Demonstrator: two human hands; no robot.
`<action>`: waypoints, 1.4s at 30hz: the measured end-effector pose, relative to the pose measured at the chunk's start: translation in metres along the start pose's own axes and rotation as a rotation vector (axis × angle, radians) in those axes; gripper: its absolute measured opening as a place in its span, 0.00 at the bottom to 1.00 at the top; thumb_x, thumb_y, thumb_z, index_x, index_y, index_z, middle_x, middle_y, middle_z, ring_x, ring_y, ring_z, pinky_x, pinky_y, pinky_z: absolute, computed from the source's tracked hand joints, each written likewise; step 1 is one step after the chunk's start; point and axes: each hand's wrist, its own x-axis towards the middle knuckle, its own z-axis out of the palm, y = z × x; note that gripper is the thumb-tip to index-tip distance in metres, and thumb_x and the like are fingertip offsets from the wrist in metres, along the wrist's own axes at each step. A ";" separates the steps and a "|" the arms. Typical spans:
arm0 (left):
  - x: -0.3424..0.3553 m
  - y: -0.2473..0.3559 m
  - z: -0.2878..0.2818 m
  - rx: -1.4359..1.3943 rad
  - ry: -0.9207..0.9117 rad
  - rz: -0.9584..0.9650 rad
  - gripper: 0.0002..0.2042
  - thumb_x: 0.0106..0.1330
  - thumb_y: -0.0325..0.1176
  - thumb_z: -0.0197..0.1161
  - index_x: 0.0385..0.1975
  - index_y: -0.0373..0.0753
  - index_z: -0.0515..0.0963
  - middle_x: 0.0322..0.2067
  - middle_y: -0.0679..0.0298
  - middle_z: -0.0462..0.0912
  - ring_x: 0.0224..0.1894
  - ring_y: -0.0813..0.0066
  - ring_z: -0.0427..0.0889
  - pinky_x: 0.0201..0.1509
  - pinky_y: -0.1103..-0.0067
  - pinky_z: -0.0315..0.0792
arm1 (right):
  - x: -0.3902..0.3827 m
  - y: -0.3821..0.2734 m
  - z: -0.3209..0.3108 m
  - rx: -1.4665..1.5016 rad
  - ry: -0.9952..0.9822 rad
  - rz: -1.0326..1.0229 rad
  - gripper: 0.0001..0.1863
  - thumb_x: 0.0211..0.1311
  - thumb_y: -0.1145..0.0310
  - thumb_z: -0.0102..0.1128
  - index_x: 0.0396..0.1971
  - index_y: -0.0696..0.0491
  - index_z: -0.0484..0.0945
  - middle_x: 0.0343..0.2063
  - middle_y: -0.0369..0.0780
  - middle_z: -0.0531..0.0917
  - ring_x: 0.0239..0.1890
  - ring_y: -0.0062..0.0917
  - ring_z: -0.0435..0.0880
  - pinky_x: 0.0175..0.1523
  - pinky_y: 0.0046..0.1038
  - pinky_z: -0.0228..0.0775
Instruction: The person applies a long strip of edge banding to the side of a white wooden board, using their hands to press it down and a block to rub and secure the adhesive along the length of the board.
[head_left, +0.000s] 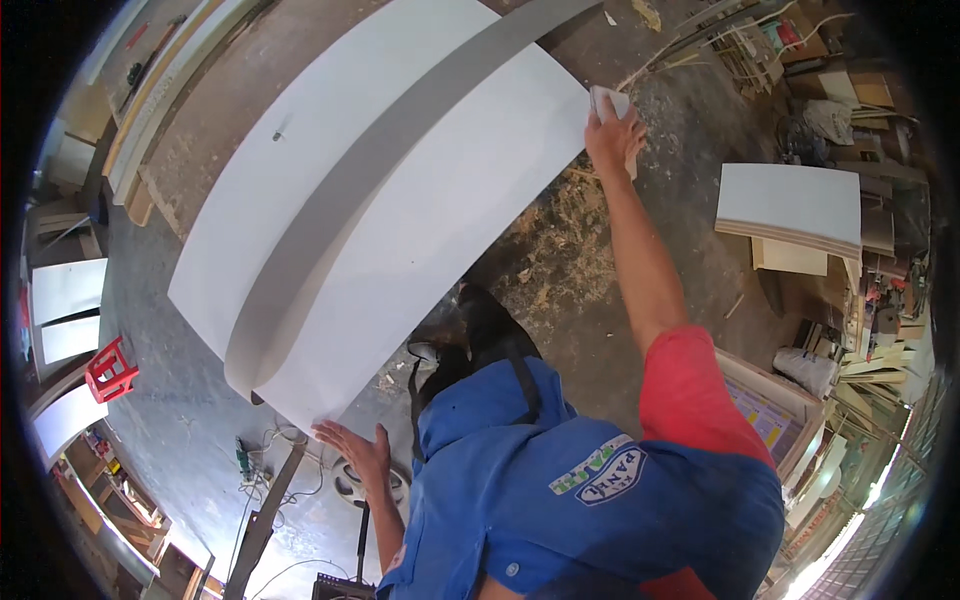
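Observation:
A large white board (470,190) lies across the upper middle, with a long grey strip (340,200) running lengthwise over it. My left hand (362,450) is at the board's near left corner, fingers stretched out along the edge. At the far right end of the board, my right hand (614,140) has its fingers curled over a small white block or pad (608,98) beside the edge; its exact shape is partly hidden by the fingers. My forearms come in from below, either side of my blue apron.
A worn work surface (195,130) is behind the board. Stacked white panels (787,205) stand at right. A red plastic stool (112,371), a green power tool (243,455) and cables are on the left. Sawdust and scraps (545,250) cover floor below the board. Timber offcuts line the edges.

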 end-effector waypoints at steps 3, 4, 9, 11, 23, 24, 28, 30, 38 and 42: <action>-0.001 0.002 0.008 0.018 -0.026 -0.089 0.56 0.52 0.42 0.68 0.68 0.25 0.31 0.69 0.33 0.28 0.71 0.34 0.25 0.74 0.53 0.31 | -0.069 -0.001 -0.007 0.020 0.076 -0.264 0.24 0.63 0.56 0.57 0.60 0.34 0.72 0.60 0.51 0.65 0.57 0.52 0.65 0.60 0.54 0.56; 0.000 0.006 0.005 -0.005 -0.003 -0.071 0.56 0.52 0.44 0.68 0.67 0.21 0.32 0.68 0.30 0.28 0.71 0.33 0.24 0.73 0.53 0.29 | -0.102 -0.008 -0.020 0.135 0.039 -0.348 0.25 0.62 0.58 0.58 0.61 0.35 0.72 0.61 0.52 0.65 0.57 0.53 0.65 0.60 0.54 0.56; 0.003 0.015 0.005 -0.055 0.094 -0.059 0.56 0.51 0.44 0.68 0.68 0.24 0.32 0.69 0.31 0.28 0.71 0.32 0.25 0.73 0.52 0.30 | -0.248 -0.063 -0.088 0.390 -0.105 -0.728 0.25 0.60 0.63 0.58 0.60 0.43 0.72 0.61 0.58 0.64 0.57 0.55 0.65 0.60 0.54 0.54; 0.007 0.017 0.005 -0.097 0.124 -0.061 0.56 0.51 0.43 0.68 0.68 0.24 0.33 0.69 0.31 0.28 0.71 0.32 0.25 0.73 0.52 0.30 | -0.311 -0.095 -0.120 0.461 -0.251 -0.855 0.25 0.59 0.63 0.59 0.59 0.44 0.73 0.61 0.58 0.64 0.59 0.54 0.65 0.61 0.53 0.54; -0.018 -0.006 -0.026 -0.168 0.073 -0.270 0.45 0.53 0.37 0.64 0.71 0.40 0.48 0.72 0.45 0.37 0.72 0.35 0.33 0.70 0.44 0.38 | -0.224 -0.036 -0.100 0.439 -0.200 -1.018 0.21 0.58 0.72 0.56 0.53 0.48 0.79 0.61 0.51 0.70 0.63 0.45 0.68 0.66 0.49 0.53; -0.021 -0.009 -0.026 -0.170 0.094 -0.272 0.44 0.53 0.36 0.64 0.72 0.44 0.49 0.72 0.45 0.38 0.72 0.35 0.33 0.69 0.43 0.39 | -0.238 -0.048 -0.106 0.453 -0.208 -1.059 0.21 0.58 0.72 0.56 0.53 0.48 0.79 0.61 0.51 0.70 0.63 0.45 0.68 0.66 0.49 0.53; -0.028 -0.029 -0.017 -0.306 0.150 -0.344 0.44 0.53 0.35 0.64 0.72 0.51 0.50 0.71 0.43 0.39 0.72 0.35 0.35 0.68 0.42 0.42 | -0.341 -0.130 -0.137 0.667 -0.393 -1.654 0.21 0.54 0.72 0.60 0.50 0.44 0.80 0.65 0.48 0.66 0.62 0.46 0.66 0.66 0.48 0.54; -0.032 -0.043 -0.007 -0.392 0.189 -0.373 0.43 0.53 0.35 0.64 0.72 0.49 0.50 0.71 0.42 0.40 0.72 0.36 0.36 0.68 0.42 0.43 | -0.402 -0.174 -0.152 0.619 -0.507 -1.724 0.22 0.52 0.70 0.62 0.50 0.40 0.80 0.67 0.45 0.63 0.61 0.47 0.66 0.65 0.47 0.56; -0.130 -0.175 0.139 -0.716 0.047 -0.715 0.33 0.54 0.42 0.65 0.61 0.33 0.68 0.61 0.42 0.68 0.65 0.46 0.63 0.69 0.65 0.58 | -0.452 -0.241 -0.164 0.685 -0.526 -1.974 0.23 0.53 0.67 0.61 0.52 0.38 0.78 0.66 0.44 0.63 0.62 0.46 0.65 0.64 0.46 0.57; -0.243 -0.204 0.215 -0.656 0.016 -0.993 0.29 0.54 0.43 0.63 0.55 0.34 0.75 0.55 0.44 0.75 0.59 0.50 0.73 0.64 0.66 0.65 | -0.387 -0.192 -0.158 0.573 -0.547 -1.887 0.25 0.51 0.68 0.65 0.53 0.37 0.78 0.67 0.42 0.63 0.61 0.46 0.66 0.64 0.45 0.57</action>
